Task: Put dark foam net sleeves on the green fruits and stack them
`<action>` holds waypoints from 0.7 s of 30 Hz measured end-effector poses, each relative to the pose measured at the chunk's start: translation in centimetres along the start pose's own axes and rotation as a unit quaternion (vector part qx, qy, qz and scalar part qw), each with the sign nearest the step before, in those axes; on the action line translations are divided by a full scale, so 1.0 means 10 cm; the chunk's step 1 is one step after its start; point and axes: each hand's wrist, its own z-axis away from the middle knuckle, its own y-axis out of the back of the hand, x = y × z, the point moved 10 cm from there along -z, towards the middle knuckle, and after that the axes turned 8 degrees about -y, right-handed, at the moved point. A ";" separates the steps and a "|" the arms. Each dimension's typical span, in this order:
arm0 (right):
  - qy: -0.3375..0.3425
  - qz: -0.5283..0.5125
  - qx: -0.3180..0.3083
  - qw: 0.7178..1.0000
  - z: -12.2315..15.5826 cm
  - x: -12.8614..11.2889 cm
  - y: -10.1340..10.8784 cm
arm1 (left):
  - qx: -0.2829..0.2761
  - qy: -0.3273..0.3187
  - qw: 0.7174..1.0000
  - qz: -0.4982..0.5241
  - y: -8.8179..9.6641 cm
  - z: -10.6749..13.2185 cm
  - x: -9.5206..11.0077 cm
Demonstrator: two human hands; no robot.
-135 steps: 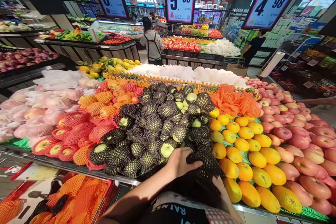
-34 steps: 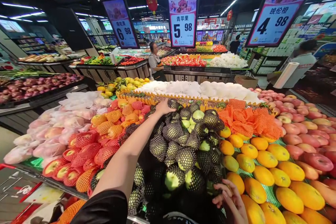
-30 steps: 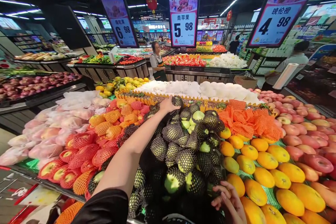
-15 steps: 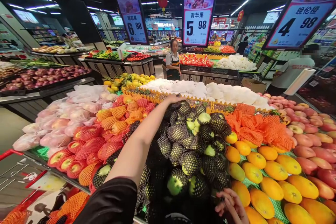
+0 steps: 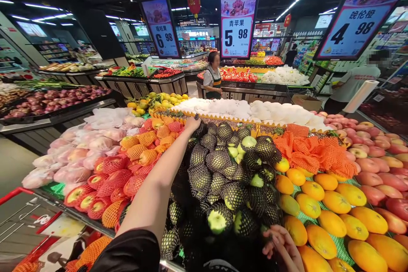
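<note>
My left hand (image 5: 192, 124) curls at the far left of the black-netted green apples (image 5: 219, 161); my right hand (image 5: 282, 246) bends at their near right, beside oranges (image 5: 308, 205). Whether either grips, I can't tell.

Rough Against Glossy

Rough, matt black mesh (image 5: 218, 160) wraps the smooth green apples (image 5: 218, 220). Right of the apples, the oranges (image 5: 331, 223) look faintly glossy. Left of the apples, red netting (image 5: 117, 179) is matt and textured; farther left of them, plastic bags (image 5: 95, 144) are thin and crinkled. Near-left of the apples, a sleeve (image 5: 134, 247) is matt black cloth.
</note>
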 end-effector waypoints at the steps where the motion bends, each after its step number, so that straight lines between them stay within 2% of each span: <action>1: 0.006 -0.004 0.010 1.000 0.01 0.00 0.03 | 0.007 0.010 1.000 0.003 0.09 0.01 0.05; 3: 0.018 -0.012 0.026 0.999 0.01 -0.01 0.09 | 0.019 0.006 1.000 0.018 0.25 0.07 0.24; 5: 0.019 -0.006 0.013 1.000 -0.02 0.02 0.11 | 0.009 -0.033 0.998 0.047 0.31 0.23 0.56; 7: 0.019 0.016 -0.008 1.000 -0.05 0.04 0.10 | -0.041 -0.094 0.991 0.088 0.22 0.53 0.96; 9: 0.037 0.043 -0.024 0.998 -0.07 0.03 0.07 | -0.134 -0.166 0.968 0.133 -0.04 1.03 1.39; 10: 0.061 0.053 -0.028 0.996 -0.06 -0.01 0.06 | -0.210 -0.213 0.941 0.158 -0.23 1.36 1.62; 12: 0.135 0.067 -0.036 0.988 -0.01 -0.15 0.02 | -0.424 -0.351 0.806 0.219 -0.65 2.30 2.11; 13: 0.169 0.076 -0.037 0.982 0.04 -0.21 0.00 | -0.481 -0.397 0.750 0.220 -0.77 2.70 2.24; 14: 0.191 0.093 -0.031 0.977 0.07 -0.25 0.00 | -0.512 -0.437 0.714 0.191 -0.88 3.00 2.31; 15: 0.198 0.118 -0.016 0.973 0.10 -0.26 0.03 | -0.536 -0.462 0.689 0.156 -0.99 3.21 2.35; 16: 0.191 0.145 0.007 0.971 0.12 -0.26 0.08 | -0.545 -0.476 0.679 0.125 -1.08 3.29 2.37; 17: 0.176 0.168 0.035 0.969 0.12 -0.24 0.16 | -0.543 -0.479 0.682 0.100 -1.15 3.24 2.39; 18: 0.161 0.185 0.069 0.967 0.14 -0.23 0.26 | -0.529 -0.471 0.701 0.082 -1.20 3.08 2.40; 20: 0.141 0.193 0.134 0.962 0.18 -0.24 0.50 | -0.466 -0.424 0.775 0.048 -1.25 2.47 2.37; 21: 0.133 0.192 0.159 0.959 0.20 -0.25 0.62 | -0.415 -0.382 0.826 0.002 -1.25 2.07 2.29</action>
